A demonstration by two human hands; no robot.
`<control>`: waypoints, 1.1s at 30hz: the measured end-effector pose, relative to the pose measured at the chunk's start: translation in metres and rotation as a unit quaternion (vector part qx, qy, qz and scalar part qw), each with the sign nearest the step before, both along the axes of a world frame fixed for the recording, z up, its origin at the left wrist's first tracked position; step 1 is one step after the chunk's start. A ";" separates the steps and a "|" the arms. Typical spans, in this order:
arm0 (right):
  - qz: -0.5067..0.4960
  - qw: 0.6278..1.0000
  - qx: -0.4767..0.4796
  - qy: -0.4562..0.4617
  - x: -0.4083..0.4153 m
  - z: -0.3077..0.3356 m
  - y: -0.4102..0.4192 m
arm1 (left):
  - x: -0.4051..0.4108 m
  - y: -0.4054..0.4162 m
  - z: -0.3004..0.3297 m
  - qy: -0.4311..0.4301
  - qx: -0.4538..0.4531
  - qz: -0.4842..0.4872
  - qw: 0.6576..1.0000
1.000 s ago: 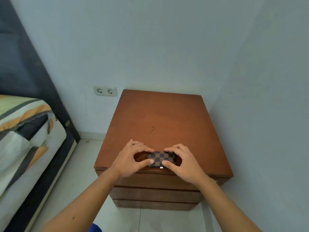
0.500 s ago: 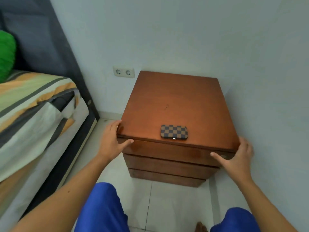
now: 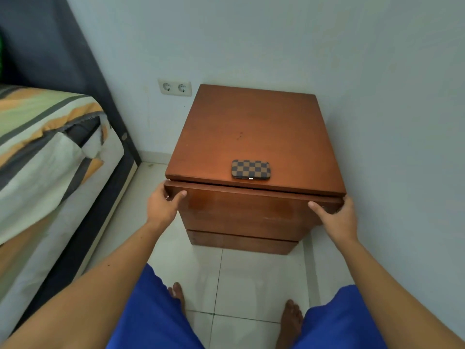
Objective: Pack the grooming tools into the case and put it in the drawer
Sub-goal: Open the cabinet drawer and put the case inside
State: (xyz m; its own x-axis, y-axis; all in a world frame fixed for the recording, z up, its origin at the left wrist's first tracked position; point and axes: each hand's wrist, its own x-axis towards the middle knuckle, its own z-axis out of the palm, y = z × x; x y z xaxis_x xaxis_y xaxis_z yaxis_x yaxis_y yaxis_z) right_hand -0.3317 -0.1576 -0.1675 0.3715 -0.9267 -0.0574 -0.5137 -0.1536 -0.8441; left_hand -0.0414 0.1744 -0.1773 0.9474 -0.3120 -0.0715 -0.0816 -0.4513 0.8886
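My left hand grips the left end of the top drawer front of the brown wooden bedside cabinet, thumb laid across the face, fingers curled round the side edge. My right hand grips the right end of that drawer likewise, thumb on the face, fingers wrapped round the corner. The drawer front stands slightly forward of the cabinet top, with a dark gap showing along its upper edge. The closed brown-and-tan checkered rectangular case lies flat on the cabinet top near its front edge, between my hands and apart from both. A white double wall socket sits left of the cabinet. A bed with striped bedding stands to the left.
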 end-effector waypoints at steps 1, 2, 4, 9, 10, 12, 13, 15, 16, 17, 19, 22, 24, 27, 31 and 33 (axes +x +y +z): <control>0.004 1.000 0.000 0.004 -0.004 0.001 0.003 | -0.005 0.002 0.001 -0.007 0.003 -0.001 1.000; 0.010 1.000 -0.002 0.008 -0.007 0.003 0.007 | -0.009 0.004 0.002 -0.008 0.007 -0.001 1.000; 0.016 1.000 -0.006 0.013 -0.014 0.006 0.016 | -0.016 0.010 0.004 -0.006 0.016 0.003 1.000; 0.034 0.998 -0.016 0.048 -0.039 0.013 0.036 | -0.033 0.032 0.003 -0.005 0.046 0.002 0.999; 0.036 0.998 -0.018 0.053 -0.045 0.013 0.040 | -0.037 0.037 0.002 -0.004 0.049 0.001 0.999; 0.041 0.997 -0.020 0.061 -0.057 0.013 0.050 | -0.048 0.048 0.003 -0.005 0.051 -0.003 0.999; 0.043 0.997 -0.021 0.062 -0.062 0.014 0.055 | -0.053 0.053 0.003 -0.004 0.051 -0.006 0.999; 0.046 0.997 -0.013 0.062 -0.073 0.015 0.064 | -0.063 0.064 0.003 0.004 0.052 -0.009 0.999; 0.047 0.997 -0.009 0.060 -0.078 0.015 0.068 | -0.068 0.069 0.003 0.006 0.053 -0.009 0.999; 0.049 0.997 -0.006 0.059 -0.084 0.015 0.073 | -0.072 0.074 0.003 0.007 0.056 -0.010 0.998; 0.052 0.997 -0.001 0.057 -0.095 0.015 0.080 | -0.081 0.085 0.004 0.006 0.059 -0.015 0.998; 0.055 0.997 0.002 0.060 -0.111 0.014 0.090 | -0.096 0.098 0.005 -0.003 0.066 -0.024 0.998; 0.054 0.997 0.003 0.061 -0.119 0.015 0.097 | -0.104 0.105 0.005 -0.009 0.071 -0.026 0.997; 0.053 0.997 0.002 0.061 -0.130 0.016 0.108 | -0.113 0.116 0.004 -0.013 0.081 -0.032 0.996; 0.057 0.996 -0.002 0.066 -0.141 0.017 0.119 | -0.117 0.127 0.005 -0.011 0.085 -0.042 0.995; 0.059 0.996 -0.002 0.069 -0.145 0.018 0.122 | -0.118 0.130 0.006 -0.004 0.084 -0.044 0.995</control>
State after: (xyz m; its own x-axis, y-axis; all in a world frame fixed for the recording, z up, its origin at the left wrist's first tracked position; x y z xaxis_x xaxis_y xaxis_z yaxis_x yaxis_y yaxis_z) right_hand -0.4763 -0.0360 -0.1495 0.4663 -0.8775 -0.1119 -0.6031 -0.2229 -0.7659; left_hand -0.1590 0.3044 -0.1713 0.9174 -0.3786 -0.1225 -0.1343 -0.5843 0.8003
